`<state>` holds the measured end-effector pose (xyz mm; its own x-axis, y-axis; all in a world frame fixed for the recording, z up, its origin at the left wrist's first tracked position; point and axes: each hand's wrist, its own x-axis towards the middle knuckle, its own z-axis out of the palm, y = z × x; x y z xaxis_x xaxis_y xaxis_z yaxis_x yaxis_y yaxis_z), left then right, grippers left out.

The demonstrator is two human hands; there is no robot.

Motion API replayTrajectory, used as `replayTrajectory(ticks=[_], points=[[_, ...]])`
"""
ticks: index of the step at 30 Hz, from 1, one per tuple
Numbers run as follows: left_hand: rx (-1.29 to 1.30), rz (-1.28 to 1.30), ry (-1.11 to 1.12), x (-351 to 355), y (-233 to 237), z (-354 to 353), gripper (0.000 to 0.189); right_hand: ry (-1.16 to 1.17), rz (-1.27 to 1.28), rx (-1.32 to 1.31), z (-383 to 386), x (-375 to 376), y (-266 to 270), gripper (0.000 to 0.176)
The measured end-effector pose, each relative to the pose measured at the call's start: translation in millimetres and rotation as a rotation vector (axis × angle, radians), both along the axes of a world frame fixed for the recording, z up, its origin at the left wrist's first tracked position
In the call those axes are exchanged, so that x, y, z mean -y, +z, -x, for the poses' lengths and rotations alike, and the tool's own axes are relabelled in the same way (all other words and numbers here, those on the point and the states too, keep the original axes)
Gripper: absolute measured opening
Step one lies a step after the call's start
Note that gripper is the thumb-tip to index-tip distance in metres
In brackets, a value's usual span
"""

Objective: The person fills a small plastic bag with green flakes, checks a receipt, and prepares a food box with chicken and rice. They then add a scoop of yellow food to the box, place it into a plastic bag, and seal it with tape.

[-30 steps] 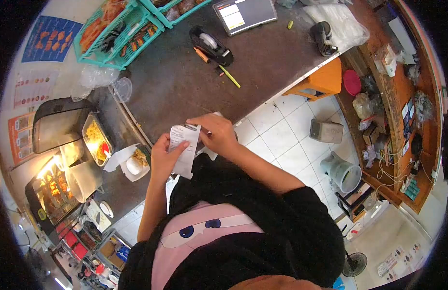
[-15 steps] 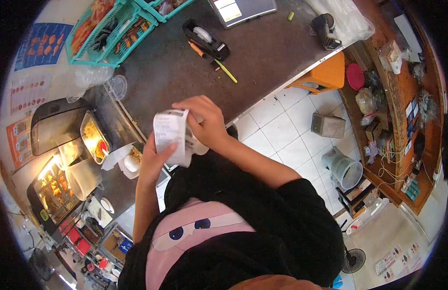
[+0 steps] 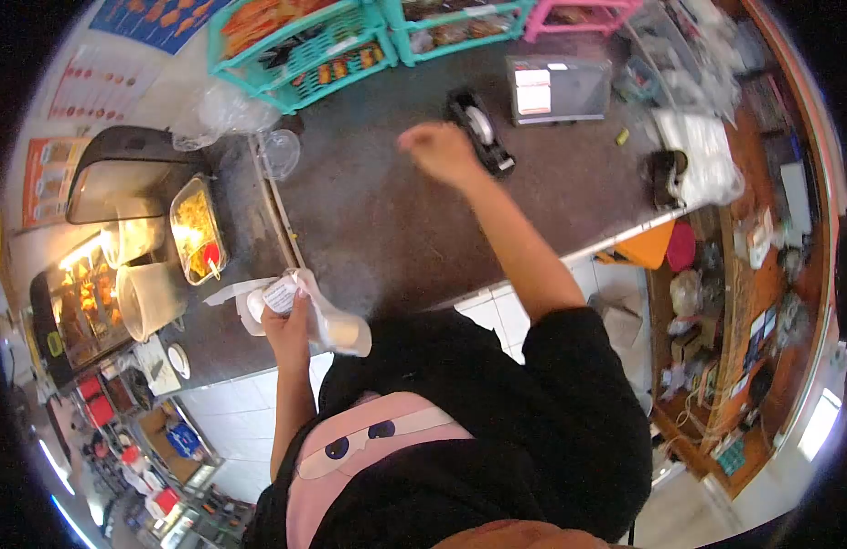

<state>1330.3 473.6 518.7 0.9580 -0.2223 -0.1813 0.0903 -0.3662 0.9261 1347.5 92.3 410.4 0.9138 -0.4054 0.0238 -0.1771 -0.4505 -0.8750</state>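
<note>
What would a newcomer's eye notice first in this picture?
Probably the pink print with two eyes on the black shirt, at bottom middle. Then the brightly lit food at far left and the turquoise baskets up top; left of centre, the left hand holds printed white paper.
</note>
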Motion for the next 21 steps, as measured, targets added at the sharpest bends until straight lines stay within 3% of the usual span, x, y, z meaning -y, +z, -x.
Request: replayTrajectory(ticks=[1, 2, 3, 5, 7, 8, 9, 11, 13, 14, 15, 17, 18, 19, 20, 21], points=[[0.043, -0.065, 0.029, -9, -1, -3, 0.022, -0.222, 0.04, -0.133, -17, 28, 20, 0.022], [0.029, -0.049, 0.156, -16, 4, -2, 0.021, -0.411, 0.165, -0.078, -48, 62, -14, 0.023], [0.047, -0.113, 0.175, -36, 0, -3, 0.02, -0.424, 0.349, -0.062, -77, 102, -38, 0.027], [0.044, -0.195, 0.285, -93, -11, 0, 0.02, -0.475, 0.479, -0.398, -111, 136, -22, 0.034], [0.008, -0.243, 0.455, -145, -13, 17, 0.023, -0.48, 0.368, -0.647, -149, 183, -49, 0.044], [0.113, -0.254, 0.491, -162, -15, 28, 0.025, -0.529, 0.402, -0.603, -159, 204, -68, 0.051], [0.052, -0.409, 0.643, -187, -21, 41, 0.027, -0.576, 0.431, -0.555, -167, 201, -57, 0.059], [0.086, -0.662, 0.653, -254, -43, 84, 0.038, -0.586, 0.35, -0.52, -178, 213, -66, 0.086], [-0.11, -0.857, 0.748, -333, -82, 141, 0.049, -0.658, 0.385, -0.548, -194, 258, -127, 0.073], [-0.229, -0.959, 0.801, -356, -82, 182, 0.054, -0.74, 0.394, -0.44, -193, 257, -124, 0.06], [-0.401, -1.136, 0.724, -359, -63, 200, 0.067, -0.761, 0.422, -0.392, -190, 262, -129, 0.062], [-0.614, -1.066, 0.655, -408, -72, 258, 0.075, -0.799, 0.481, -0.297, -184, 272, -138, 0.067], [-0.757, -1.112, 0.58, -389, -52, 256, 0.078, -0.776, 0.484, -0.046, -177, 268, -137, 0.053], [-0.869, -0.947, 0.47, -407, -64, 273, 0.075, -0.533, 0.729, 0.022, -167, 276, -140, 0.047], [-0.898, -0.927, 0.524, -420, -83, 289, 0.067, -0.286, 0.963, 0.098, -160, 278, -140, 0.042], [-0.928, -0.911, 0.568, -435, -98, 306, 0.061, -0.336, 0.982, 0.058, -150, 251, -124, 0.038]])
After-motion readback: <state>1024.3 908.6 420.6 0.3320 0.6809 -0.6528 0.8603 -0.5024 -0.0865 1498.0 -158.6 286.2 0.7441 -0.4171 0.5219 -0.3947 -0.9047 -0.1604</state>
